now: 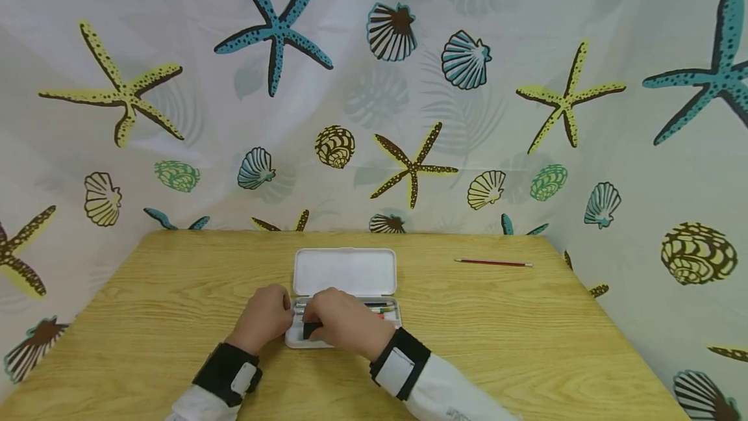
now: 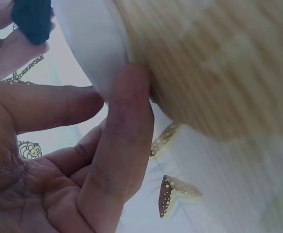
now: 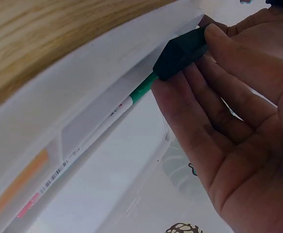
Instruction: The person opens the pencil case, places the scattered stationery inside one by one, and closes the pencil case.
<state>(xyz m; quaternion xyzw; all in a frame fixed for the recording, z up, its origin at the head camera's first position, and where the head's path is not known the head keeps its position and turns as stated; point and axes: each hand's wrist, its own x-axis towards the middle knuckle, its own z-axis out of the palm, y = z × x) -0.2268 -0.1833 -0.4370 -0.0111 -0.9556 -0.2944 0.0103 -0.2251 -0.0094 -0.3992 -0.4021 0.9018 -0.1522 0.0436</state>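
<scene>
A white pencil case lies on the table with its lid folded back. My left hand pinches the case's left end between thumb and fingers, and the left wrist view shows the fingertips on its white wall. Over the tray, my right hand holds a small black block between thumb and fingers. Below the block in the right wrist view runs a white pen with a green end. Something orange lies beside the pen. My right hand hides much of the tray.
A dark red pencil lies on the wooden table, to the right of the case. Behind the table hangs a pale cloth printed with starfish and shells, which also runs along both sides.
</scene>
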